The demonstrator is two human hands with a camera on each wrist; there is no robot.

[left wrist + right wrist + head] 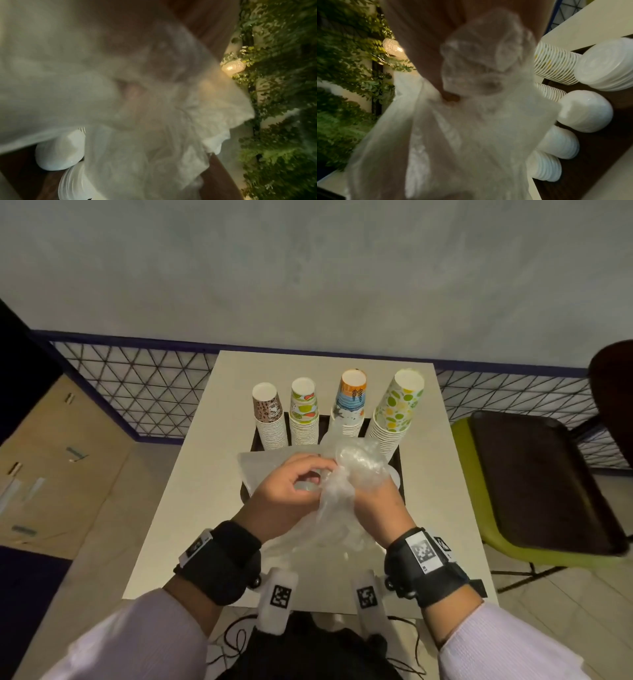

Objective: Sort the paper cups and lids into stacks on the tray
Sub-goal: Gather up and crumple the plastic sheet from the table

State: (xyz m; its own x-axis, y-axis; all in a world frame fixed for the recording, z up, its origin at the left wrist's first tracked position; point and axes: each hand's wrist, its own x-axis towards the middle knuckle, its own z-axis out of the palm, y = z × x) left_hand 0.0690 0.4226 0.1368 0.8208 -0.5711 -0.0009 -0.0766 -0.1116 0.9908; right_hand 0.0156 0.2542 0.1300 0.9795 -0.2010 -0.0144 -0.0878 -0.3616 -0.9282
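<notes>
Four upside-down stacks of paper cups stand at the back of the dark tray [254, 440]: brown [269, 419], fruit-print [303, 412], orange-blue [349, 405] and green-dotted [397, 409]. Over the tray's front, both hands hold a crumpled clear plastic bag [337, 498] with clear lids [359, 460] inside. My left hand [308, 477] pinches the bag with curled fingers. Wrapped partly by the plastic, my right hand [371, 493] grips it from the right. In the right wrist view, stacks of white lids [585, 111] stand on the tray [599, 155] beside the bag [488, 54]. One white lid stack [60, 148] shows in the blurred left wrist view.
A flat clear plastic sheet [262, 467] lies across the tray's left front. To the right stands a green chair [469, 474] carrying another dark tray [534, 481]. A cardboard box [51, 460] sits on the floor at left, and a wire mesh fence [144, 392] runs behind the table.
</notes>
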